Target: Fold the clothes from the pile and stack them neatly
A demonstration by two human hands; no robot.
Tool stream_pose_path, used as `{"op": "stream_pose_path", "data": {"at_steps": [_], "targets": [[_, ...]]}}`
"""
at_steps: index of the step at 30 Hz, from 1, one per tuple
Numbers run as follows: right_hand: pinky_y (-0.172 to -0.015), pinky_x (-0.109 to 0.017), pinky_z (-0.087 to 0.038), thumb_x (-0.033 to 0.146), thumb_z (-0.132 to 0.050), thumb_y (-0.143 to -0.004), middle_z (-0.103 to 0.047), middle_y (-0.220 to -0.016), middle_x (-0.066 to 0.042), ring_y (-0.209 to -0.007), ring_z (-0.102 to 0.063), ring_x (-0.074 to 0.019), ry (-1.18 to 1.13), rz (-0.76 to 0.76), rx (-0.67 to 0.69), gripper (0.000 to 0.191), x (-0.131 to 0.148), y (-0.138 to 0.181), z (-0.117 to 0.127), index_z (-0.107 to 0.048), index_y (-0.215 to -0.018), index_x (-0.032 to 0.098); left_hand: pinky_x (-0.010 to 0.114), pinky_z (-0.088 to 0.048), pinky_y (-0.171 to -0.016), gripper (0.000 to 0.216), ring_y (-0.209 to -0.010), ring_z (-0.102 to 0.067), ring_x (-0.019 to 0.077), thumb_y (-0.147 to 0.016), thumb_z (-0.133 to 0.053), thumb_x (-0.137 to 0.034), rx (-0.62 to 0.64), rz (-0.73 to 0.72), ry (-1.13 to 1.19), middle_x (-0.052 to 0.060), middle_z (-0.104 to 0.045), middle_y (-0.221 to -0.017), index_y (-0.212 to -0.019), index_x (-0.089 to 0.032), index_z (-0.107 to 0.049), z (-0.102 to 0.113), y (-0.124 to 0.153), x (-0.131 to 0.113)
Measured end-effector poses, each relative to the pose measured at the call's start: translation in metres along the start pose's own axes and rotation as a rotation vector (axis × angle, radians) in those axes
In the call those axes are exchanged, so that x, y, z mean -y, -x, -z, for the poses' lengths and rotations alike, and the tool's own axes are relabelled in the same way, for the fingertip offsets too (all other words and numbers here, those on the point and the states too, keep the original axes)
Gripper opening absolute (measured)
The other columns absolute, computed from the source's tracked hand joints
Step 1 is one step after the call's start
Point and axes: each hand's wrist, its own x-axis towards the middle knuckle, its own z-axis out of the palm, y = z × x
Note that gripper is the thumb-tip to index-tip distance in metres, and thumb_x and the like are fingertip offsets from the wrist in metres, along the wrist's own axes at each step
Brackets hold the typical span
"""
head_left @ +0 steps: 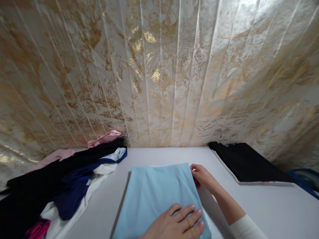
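Note:
A light blue folded cloth (pixel 159 189), a garment by its look, lies on the white table in front of me. My left hand (pixel 178 222) rests palm down on its lower right part, fingers stretched out and slightly apart. At the cloth's far right corner, my right hand (pixel 203 177) has its thumb and fingers closed at the edge. A white fabric edge shows under the blue cloth along its right side. The cloth's near end runs out of view at the bottom.
To the left lies a loose heap of clothes (pixel 72 176) in black, navy, white and pink. A flat folded black garment (pixel 249 162) with white beneath it sits at the back right. Something blue (pixel 302 179) is at the right edge. A shiny gold-patterned curtain (pixel 159 83) hangs behind the table (pixel 164 152).

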Motion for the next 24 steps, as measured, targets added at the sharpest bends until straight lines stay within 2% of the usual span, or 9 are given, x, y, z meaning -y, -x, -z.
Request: {"op": "stream_pose_path", "data": {"at_steps": [3, 6, 10, 12, 14, 17, 19, 22, 24], "targets": [[-0.031, -0.017, -0.028, 0.033, -0.049, -0.078, -0.056, -0.049, 0.005, -0.035, -0.052, -0.0095, 0.013, -0.013, 0.049, 0.013, 0.003, 0.010, 0.007, -0.048, -0.074, 0.021, 0.029, -0.039, -0.099, 0.037, -0.134, -0.041, 0.0180, -0.105, -0.029, -0.024, -0.022, 0.039, 0.055, 0.004, -0.040, -0.148, -0.140, -0.020, -0.039, -0.002, 0.000, -0.001], [-0.029, -0.018, -0.028, 0.042, -0.048, -0.080, -0.061, -0.057, 0.003, -0.034, -0.051, -0.0085, 0.012, -0.024, 0.092, 0.023, 0.004, 0.024, 0.015, -0.050, -0.077, 0.020, 0.031, -0.038, -0.101, 0.042, -0.139, -0.034, 0.0202, -0.104, -0.030, -0.027, 0.048, 0.119, 0.177, 0.009, -0.033, -0.151, -0.144, -0.017, -0.033, 0.008, -0.003, 0.005], [-0.029, -0.018, -0.027, 0.058, -0.051, -0.078, -0.059, -0.061, 0.002, -0.033, -0.050, -0.0071, 0.008, -0.043, 0.106, 0.039, 0.004, 0.042, 0.017, -0.052, -0.074, 0.019, 0.043, -0.027, -0.111, 0.054, -0.142, -0.024, 0.0269, -0.098, -0.043, -0.035, 0.099, 0.438, 0.343, 0.013, -0.026, -0.155, -0.147, -0.014, -0.031, 0.032, -0.021, 0.038], [-0.029, -0.017, -0.025, 0.063, -0.053, -0.074, -0.056, -0.060, 0.003, -0.034, -0.049, -0.0065, 0.034, -0.041, 0.109, 0.044, 0.006, 0.049, 0.015, -0.051, -0.069, 0.019, 0.044, -0.025, -0.110, 0.049, -0.139, -0.030, 0.0276, -0.095, -0.047, -0.028, 0.079, 0.600, 0.378, 0.014, -0.038, -0.150, -0.141, -0.014, -0.041, 0.037, -0.039, 0.061], [-0.029, -0.017, -0.022, 0.063, -0.055, -0.073, -0.051, -0.054, 0.005, -0.034, -0.046, -0.0058, 0.078, -0.036, 0.104, 0.045, 0.009, 0.054, 0.013, -0.048, -0.063, 0.020, 0.045, -0.029, -0.106, 0.040, -0.128, -0.044, 0.0281, -0.094, -0.047, -0.027, 0.051, 0.673, 0.393, 0.014, -0.054, -0.135, -0.132, -0.014, -0.051, 0.036, -0.058, 0.083], [-0.029, -0.017, -0.019, 0.059, -0.053, -0.075, -0.042, -0.045, 0.007, -0.032, -0.039, -0.0052, 0.125, -0.038, 0.077, 0.041, 0.010, 0.061, 0.010, -0.045, -0.060, 0.021, 0.041, -0.037, -0.095, 0.030, -0.107, -0.057, 0.0254, -0.096, -0.043, -0.033, 0.034, 0.686, 0.439, 0.009, -0.068, -0.112, -0.112, -0.018, -0.064, 0.024, -0.082, 0.105], [-0.029, -0.018, -0.018, 0.056, -0.052, -0.076, -0.046, -0.049, 0.007, -0.032, -0.040, -0.0056, 0.106, -0.032, 0.046, 0.036, 0.008, 0.066, 0.008, -0.047, -0.067, 0.021, 0.037, -0.039, -0.091, 0.030, -0.101, -0.059, 0.0223, -0.097, -0.043, -0.036, 0.024, 0.656, 0.481, 0.004, -0.071, -0.104, -0.100, -0.021, -0.068, 0.015, -0.091, 0.111], [-0.029, -0.017, -0.018, 0.056, -0.052, -0.074, -0.049, -0.057, 0.008, -0.035, -0.044, -0.0071, 0.024, -0.003, 0.001, 0.033, 0.001, 0.074, 0.004, -0.047, -0.081, 0.023, 0.033, -0.039, -0.089, 0.030, -0.098, -0.060, 0.0202, -0.097, -0.044, -0.037, -0.008, 0.625, 0.515, 0.002, -0.071, -0.102, -0.097, -0.021, -0.069, 0.005, -0.094, 0.112], [-0.030, -0.017, -0.019, 0.057, -0.053, -0.074, -0.047, -0.056, 0.009, -0.035, -0.042, -0.0067, -0.012, 0.018, 0.006, 0.034, -0.003, 0.078, 0.000, -0.045, -0.082, 0.024, 0.030, -0.040, -0.087, 0.028, -0.097, -0.061, 0.0193, -0.097, -0.045, -0.036, -0.023, 0.618, 0.525, 0.003, -0.071, -0.103, -0.097, -0.020, -0.069, 0.001, -0.094, 0.112]]}}
